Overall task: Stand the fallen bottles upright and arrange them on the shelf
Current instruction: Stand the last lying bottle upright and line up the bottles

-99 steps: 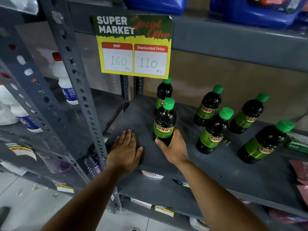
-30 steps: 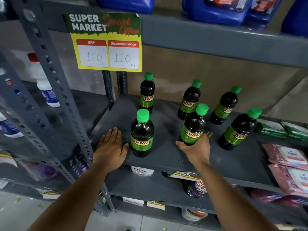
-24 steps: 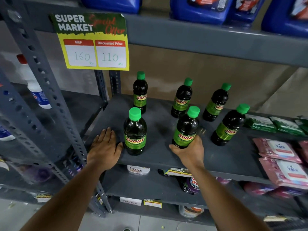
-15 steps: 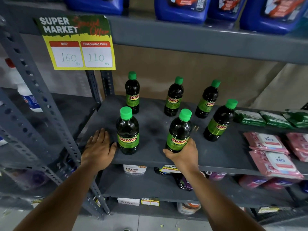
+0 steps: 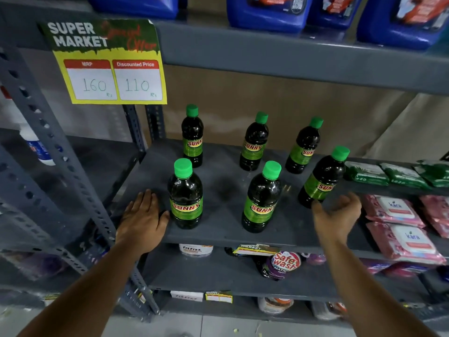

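Head view shows a grey shelf [image 5: 218, 237] with six dark bottles, each with a green cap, and all six stand upright. Three stand in a back row: the back left bottle [image 5: 192, 137], the back middle bottle [image 5: 254, 143] and the back right bottle [image 5: 303, 148]. Nearer the edge stand the front left bottle [image 5: 185, 195] and the front middle bottle [image 5: 262, 200]. The sixth bottle [image 5: 324, 178] stands to the right, a little behind the front line.

The left hand [image 5: 143, 220] lies flat on the shelf edge, fingers together, thumb just beside the front left bottle. The right hand [image 5: 336, 215] is open with curled, spread fingers, holding nothing, just beside the base of the sixth bottle.

No bottle lies on its side, so the standing step seems finished and the arranging step is in hand. The next move probably calls for closing the right hand around the sixth bottle and sliding it forward into line with the front two, gently, because a tall bottle may tip.
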Available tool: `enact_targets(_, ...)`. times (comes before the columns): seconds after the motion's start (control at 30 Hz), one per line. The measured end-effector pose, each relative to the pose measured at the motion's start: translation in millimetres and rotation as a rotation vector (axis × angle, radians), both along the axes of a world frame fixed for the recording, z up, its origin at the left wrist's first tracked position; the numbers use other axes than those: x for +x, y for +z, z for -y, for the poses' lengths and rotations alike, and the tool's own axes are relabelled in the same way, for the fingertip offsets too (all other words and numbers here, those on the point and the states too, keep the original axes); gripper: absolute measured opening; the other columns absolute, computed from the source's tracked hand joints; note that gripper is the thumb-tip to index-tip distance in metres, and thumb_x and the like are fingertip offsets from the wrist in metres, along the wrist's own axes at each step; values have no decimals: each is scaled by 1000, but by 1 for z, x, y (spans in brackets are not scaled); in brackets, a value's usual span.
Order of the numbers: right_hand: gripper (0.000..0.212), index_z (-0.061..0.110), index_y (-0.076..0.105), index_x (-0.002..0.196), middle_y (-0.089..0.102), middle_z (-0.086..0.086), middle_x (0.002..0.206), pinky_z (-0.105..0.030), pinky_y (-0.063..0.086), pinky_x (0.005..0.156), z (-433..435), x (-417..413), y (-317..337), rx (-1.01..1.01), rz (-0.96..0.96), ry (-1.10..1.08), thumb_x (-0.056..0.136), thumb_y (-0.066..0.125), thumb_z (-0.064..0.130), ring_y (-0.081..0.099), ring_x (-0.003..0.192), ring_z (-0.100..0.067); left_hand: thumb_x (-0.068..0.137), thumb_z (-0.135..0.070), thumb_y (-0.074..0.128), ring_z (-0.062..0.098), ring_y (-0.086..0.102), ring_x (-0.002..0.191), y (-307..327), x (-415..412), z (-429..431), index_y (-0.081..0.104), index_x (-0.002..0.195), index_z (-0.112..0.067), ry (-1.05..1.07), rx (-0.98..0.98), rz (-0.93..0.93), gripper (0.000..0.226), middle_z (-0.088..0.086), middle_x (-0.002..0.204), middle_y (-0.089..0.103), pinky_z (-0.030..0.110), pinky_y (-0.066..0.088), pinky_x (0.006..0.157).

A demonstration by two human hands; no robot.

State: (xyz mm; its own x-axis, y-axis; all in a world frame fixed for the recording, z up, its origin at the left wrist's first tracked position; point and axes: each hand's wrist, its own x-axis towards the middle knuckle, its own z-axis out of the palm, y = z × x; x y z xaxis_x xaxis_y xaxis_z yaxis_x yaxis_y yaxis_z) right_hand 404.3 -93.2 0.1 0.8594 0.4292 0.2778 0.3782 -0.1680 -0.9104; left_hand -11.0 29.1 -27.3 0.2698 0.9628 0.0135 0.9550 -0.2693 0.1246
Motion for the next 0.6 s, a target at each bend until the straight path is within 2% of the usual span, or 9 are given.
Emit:
enact_targets(0.03, 90, 5, 33, 141, 46, -19, 135, -26, 42, 92, -6, 9, 2, -62, -27, 35, 68, 85, 16, 49, 122, -29, 96, -51, 18, 28, 7, 150, 0, 1, -1, 12, 151, -4, 0, -2, -5, 73, 15, 163, 9, 45, 11, 121)
enact_targets(0.1, 104, 11, 25, 146, 49, -10, 141, -33, 40, 101, -17, 21, 2, -186, -19, 140, 65, 89, 23, 49, 126, -25, 96, -51, 18, 28, 7, 150, 0, 1, 0, 12, 152, -4, 0, -10, -8, 73, 15, 163, 9, 45, 11, 121)
enact_targets(0.17, 96, 18, 32, 141, 58, -3, 132, -41, 45, 96, -26, 32, -2, -229, -42, 198, 64, 89, 27, 56, 117, -24, 96, -50, 18, 29, 7, 150, 0, 1, 0, 12, 152, -4, 0, -9, -10, 72, 15, 163, 9, 45, 11, 122)
enact_targets(0.23, 78, 19, 47, 126, 63, 1, 112, -36, 47, 82, -34, 36, -6, -253, -64, 183, 62, 89, 31, 61, 104, -24, 96, -49, 19, 29, 8, 149, 1, 1, 0, 13, 151, -4, -1, -3, -6, 72, 16, 162, 11, 46, 12, 121)
enact_targets(0.3, 67, 20, 52, 116, 62, 3, 100, -32, 42, 75, -38, 35, -7, -283, -49, 165, 61, 88, 36, 61, 94, -24, 96, -49, 17, 30, 10, 149, 2, 1, 1, 14, 151, -4, -4, 7, -8, 72, 16, 162, 13, 46, 14, 121)
enact_targets(0.4, 67, 20, 54, 117, 61, 3, 99, -30, 40, 75, -38, 32, -8, -292, -38, 150, 61, 87, 37, 58, 88, -20, 92, -51, 13, 31, 13, 148, 3, 1, 1, 18, 150, -3, -2, 16, -10, 76, 17, 161, 17, 46, 15, 120)
enact_targets(0.6, 64, 23, 50, 110, 60, 4, 97, -28, 41, 69, -19, 23, -8, -309, -22, 163, 59, 87, 36, 56, 83, -17, 96, -49, 21, 31, 14, 148, 3, 0, 1, 18, 150, -4, 1, 20, 2, 71, 17, 161, 17, 48, 17, 120)
